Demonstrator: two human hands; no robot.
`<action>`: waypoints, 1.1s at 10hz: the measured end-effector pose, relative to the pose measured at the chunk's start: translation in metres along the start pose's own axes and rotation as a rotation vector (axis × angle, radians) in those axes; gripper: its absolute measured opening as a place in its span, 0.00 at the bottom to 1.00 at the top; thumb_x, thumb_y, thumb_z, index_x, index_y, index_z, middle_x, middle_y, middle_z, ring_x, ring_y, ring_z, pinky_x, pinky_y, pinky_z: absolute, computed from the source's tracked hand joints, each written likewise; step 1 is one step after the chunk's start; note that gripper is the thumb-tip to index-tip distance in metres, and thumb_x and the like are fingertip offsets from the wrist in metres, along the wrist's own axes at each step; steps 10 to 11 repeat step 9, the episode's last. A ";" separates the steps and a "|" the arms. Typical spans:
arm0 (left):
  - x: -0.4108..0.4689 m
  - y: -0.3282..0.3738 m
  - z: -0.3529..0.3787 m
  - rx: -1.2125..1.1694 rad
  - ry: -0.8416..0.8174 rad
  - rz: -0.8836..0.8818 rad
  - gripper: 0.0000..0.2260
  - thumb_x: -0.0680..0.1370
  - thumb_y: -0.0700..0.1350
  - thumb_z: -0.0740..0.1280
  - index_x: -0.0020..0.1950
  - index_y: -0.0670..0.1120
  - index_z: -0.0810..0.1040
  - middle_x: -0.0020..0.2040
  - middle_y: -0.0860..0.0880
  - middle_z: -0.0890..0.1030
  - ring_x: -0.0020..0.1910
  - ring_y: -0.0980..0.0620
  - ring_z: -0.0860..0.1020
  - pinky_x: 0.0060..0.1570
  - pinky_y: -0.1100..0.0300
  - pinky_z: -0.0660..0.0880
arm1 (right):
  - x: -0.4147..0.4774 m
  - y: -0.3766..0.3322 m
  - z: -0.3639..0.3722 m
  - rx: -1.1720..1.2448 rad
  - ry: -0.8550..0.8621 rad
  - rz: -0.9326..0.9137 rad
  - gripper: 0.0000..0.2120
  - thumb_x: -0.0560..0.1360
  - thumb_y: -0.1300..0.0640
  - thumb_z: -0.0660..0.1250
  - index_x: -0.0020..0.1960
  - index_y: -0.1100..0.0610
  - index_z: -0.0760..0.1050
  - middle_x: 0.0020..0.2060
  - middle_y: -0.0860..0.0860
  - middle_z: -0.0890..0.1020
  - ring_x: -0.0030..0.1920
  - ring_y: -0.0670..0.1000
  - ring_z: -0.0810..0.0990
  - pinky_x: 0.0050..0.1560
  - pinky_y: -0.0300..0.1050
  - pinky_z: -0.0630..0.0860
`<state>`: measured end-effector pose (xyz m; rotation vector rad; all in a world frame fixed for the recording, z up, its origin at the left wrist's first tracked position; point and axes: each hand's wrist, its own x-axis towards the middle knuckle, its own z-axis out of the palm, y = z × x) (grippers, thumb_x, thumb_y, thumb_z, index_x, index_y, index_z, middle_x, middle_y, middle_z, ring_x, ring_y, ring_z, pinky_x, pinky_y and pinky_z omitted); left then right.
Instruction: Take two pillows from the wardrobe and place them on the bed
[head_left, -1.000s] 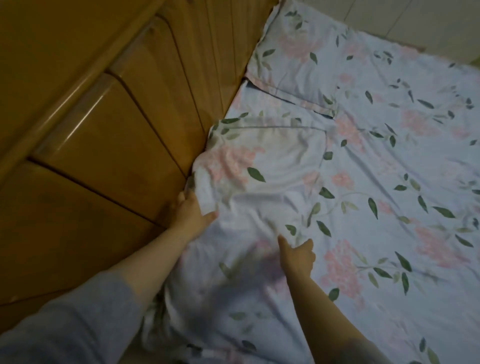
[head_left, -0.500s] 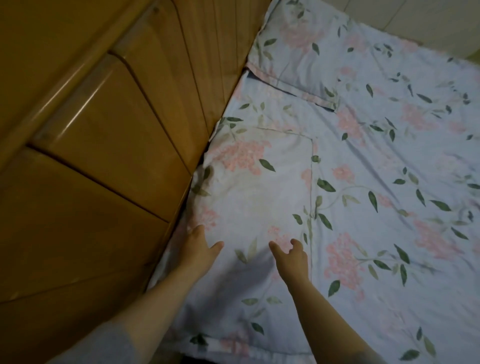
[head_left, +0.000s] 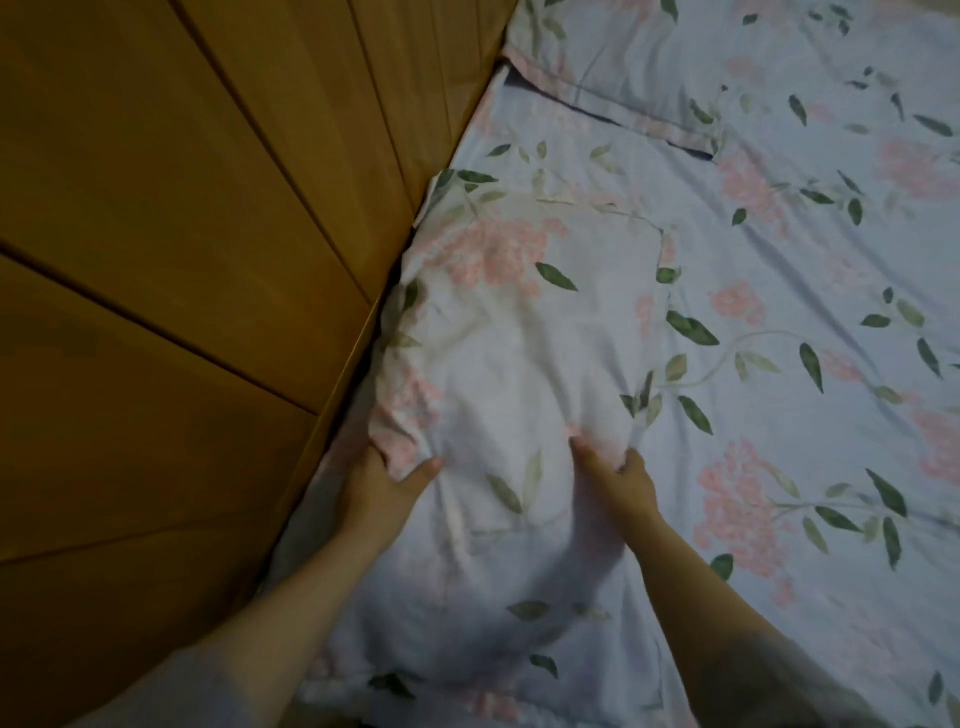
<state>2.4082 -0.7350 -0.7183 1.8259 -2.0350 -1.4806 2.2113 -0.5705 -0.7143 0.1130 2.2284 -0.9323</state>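
A pale pillow (head_left: 519, 332) with pink flowers and green leaves lies on the bed (head_left: 810, 415) against the wooden headboard (head_left: 208, 260). My left hand (head_left: 384, 483) grips its near left edge, thumb on top and fingers under the bunched fabric. My right hand (head_left: 618, 478) pinches a fold of the pillowcase near the pillow's right side. A second pillow (head_left: 649, 57) in the same print lies farther along the headboard at the top of the view.
The bed sheet carries the same floral print and spreads to the right. The headboard's wooden panels fill the left side, with a dark gap between wood and mattress by my left hand.
My hands lay flat on the pillow half a second ago; now both grip bunched pillowcase fabric. The view has moved closer to the pillow.
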 end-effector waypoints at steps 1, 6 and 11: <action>-0.004 0.022 -0.001 -0.064 0.014 0.111 0.23 0.67 0.55 0.75 0.57 0.46 0.75 0.54 0.46 0.81 0.52 0.46 0.79 0.51 0.51 0.77 | -0.007 -0.012 0.008 0.033 0.032 -0.131 0.31 0.72 0.44 0.68 0.67 0.62 0.69 0.64 0.60 0.76 0.64 0.60 0.74 0.64 0.52 0.71; -0.001 0.071 -0.073 0.343 0.099 0.120 0.36 0.71 0.61 0.68 0.72 0.45 0.62 0.67 0.38 0.68 0.64 0.37 0.68 0.59 0.48 0.69 | -0.073 -0.046 0.007 -0.009 0.274 -0.231 0.30 0.75 0.45 0.64 0.70 0.60 0.64 0.57 0.57 0.79 0.55 0.59 0.78 0.52 0.49 0.75; -0.033 0.054 -0.049 0.408 -0.207 0.057 0.33 0.75 0.59 0.63 0.74 0.43 0.58 0.73 0.41 0.61 0.69 0.40 0.65 0.65 0.51 0.67 | -0.097 -0.018 0.022 -0.166 0.097 -0.080 0.34 0.77 0.46 0.63 0.76 0.55 0.52 0.73 0.61 0.61 0.71 0.61 0.63 0.68 0.54 0.64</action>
